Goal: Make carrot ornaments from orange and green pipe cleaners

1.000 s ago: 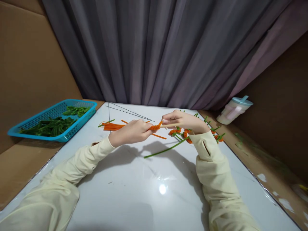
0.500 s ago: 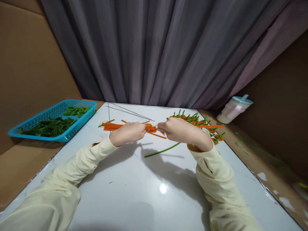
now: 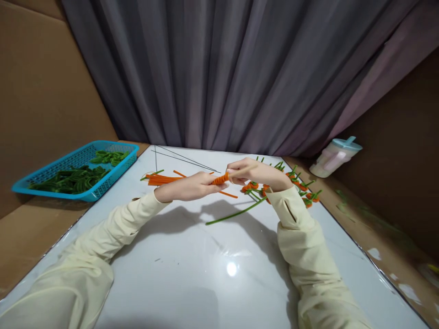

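Note:
An orange pipe cleaner [image 3: 220, 178] sits in tight coils around a pale wooden stick [image 3: 244, 171] between my hands. My left hand [image 3: 190, 186] is closed, its fingers and thumb gripping the coiled part. My right hand [image 3: 262, 173] bends over from the other side, fingertips pinched at the coil's right end, with the stick running across in front of it. Behind my left hand lies a bundle of straight orange pipe cleaners [image 3: 160, 180], partly hidden. A single green pipe cleaner [image 3: 236, 214] rests on the white table [image 3: 192, 274] below my hands.
Several small orange pieces with green stems [image 3: 303, 185] lie at the right. A blue basket [image 3: 82, 197] holding green pieces stands left. Thin dark wires [image 3: 185, 160] lie at the back. A lidded cup [image 3: 334, 157] stands far right, before the grey curtain [image 3: 206, 73].
The long orange end that stuck out past my right hand no longer shows, and tight coils are now visible on the stick. My right hand has turned and risen slightly.

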Demonstrator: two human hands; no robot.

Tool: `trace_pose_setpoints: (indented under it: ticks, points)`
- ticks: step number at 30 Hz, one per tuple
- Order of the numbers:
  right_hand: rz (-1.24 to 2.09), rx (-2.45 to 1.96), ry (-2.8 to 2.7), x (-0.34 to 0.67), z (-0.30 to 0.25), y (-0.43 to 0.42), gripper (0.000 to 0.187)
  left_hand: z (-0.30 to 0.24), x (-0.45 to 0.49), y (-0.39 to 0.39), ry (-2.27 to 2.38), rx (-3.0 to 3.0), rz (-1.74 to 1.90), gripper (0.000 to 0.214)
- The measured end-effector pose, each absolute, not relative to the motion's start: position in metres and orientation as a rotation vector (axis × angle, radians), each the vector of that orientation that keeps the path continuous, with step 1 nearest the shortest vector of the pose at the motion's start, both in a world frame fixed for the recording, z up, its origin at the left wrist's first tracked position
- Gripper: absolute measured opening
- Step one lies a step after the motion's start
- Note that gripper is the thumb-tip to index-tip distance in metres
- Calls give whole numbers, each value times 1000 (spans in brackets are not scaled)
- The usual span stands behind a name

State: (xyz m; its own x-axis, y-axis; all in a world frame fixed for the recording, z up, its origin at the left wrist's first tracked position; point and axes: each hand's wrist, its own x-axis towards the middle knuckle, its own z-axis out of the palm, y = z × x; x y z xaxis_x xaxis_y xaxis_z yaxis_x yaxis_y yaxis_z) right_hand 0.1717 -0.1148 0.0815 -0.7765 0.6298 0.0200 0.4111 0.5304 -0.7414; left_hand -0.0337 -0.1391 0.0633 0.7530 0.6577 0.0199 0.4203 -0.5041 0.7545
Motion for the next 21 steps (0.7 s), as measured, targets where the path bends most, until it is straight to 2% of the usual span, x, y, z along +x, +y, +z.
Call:
trace_pose_setpoints:
  ticks: [3,7,9,12,14,17,19,21]
  points:
    - [919,-986,-2426,163,81,-121,25,60,-31,-133,877,2021,552,37]
    - [249,-1296,-2510,149,87,-140,19,54,-34,-121,1161,2125,755,37]
    - [5,-1443,-2601,144,90,-149,16,52,-37,-118,1286,2259,647,32]
    - [-157,-1552,-2712,140,93,-158,14,50,-41,-119,1388,2380,253,29]
    - [-154,-1529,-2756,142,94,-157,14,50,-43,-123,1390,2420,36,33]
    - [-34,-1418,-2816,148,93,-147,13,53,-44,-128,1181,2473,-85,35]
    - [188,-1263,-2853,154,90,-137,16,56,-45,-130,974,2488,-75,31]
    - [553,-1093,-2821,160,86,-127,24,61,-46,-129,826,2499,-33,29]
